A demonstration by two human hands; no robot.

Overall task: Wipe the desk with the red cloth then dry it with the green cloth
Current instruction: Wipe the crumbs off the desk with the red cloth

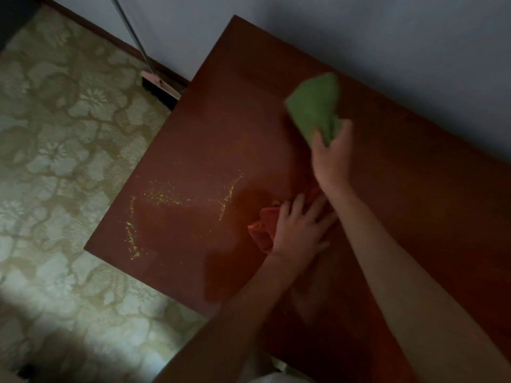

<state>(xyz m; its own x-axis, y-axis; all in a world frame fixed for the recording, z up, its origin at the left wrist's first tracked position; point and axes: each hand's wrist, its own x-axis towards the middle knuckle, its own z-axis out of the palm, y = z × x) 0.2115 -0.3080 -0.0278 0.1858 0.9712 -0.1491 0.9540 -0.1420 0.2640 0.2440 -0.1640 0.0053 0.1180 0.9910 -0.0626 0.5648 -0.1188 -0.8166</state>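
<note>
The red-brown wooden desk [193,150] fills the middle and right of the head view. A crumpled red cloth [264,228] lies on it, and my left hand [300,226] rests flat on that cloth with fingers spread. My right hand [330,158] reaches farther back, its arm crossing over the left one, and pinches the green cloth [315,106], which hangs lifted above the desk near the wall. Yellow-green specks [154,197] are scattered over the desk's left part.
A broom [160,84] with a long metal handle leans against the pale wall [387,45] beside the desk's far left corner. Patterned flowery flooring [69,150] lies to the left, below the desk edge.
</note>
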